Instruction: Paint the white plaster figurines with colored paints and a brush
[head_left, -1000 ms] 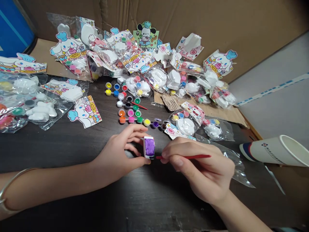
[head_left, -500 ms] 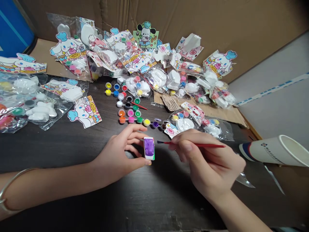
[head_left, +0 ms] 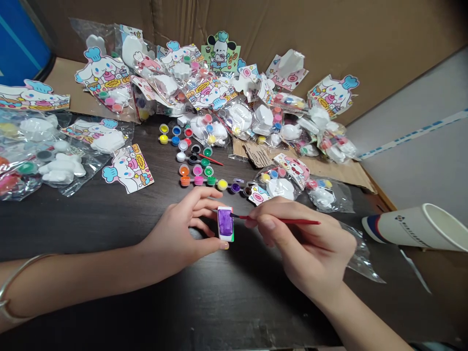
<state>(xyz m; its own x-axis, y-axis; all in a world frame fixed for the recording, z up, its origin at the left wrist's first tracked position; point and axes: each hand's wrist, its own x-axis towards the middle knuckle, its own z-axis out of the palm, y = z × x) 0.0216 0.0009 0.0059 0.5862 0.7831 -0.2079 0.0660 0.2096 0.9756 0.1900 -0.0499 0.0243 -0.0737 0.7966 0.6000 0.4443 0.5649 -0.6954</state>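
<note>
left hand (head_left: 175, 229) — fingers and thumb pinching a purple-painted block (head_left: 225, 224) | right hand (head_left: 303, 243) — pinching a red paintbrush (head_left: 285, 221), tip at the block's edge; dark table (head_left: 109, 229) below; paint pots (head_left: 197, 170) beyond; plastic bags (head_left: 241, 117) farthest

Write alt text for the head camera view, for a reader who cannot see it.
A person's left hand pinches a small white figure painted purple, while the right hand holds a red paintbrush with its tip at the figure's edge. Strips of open paint pots and plastic bags of white figures lie beyond on the dark table.
</note>
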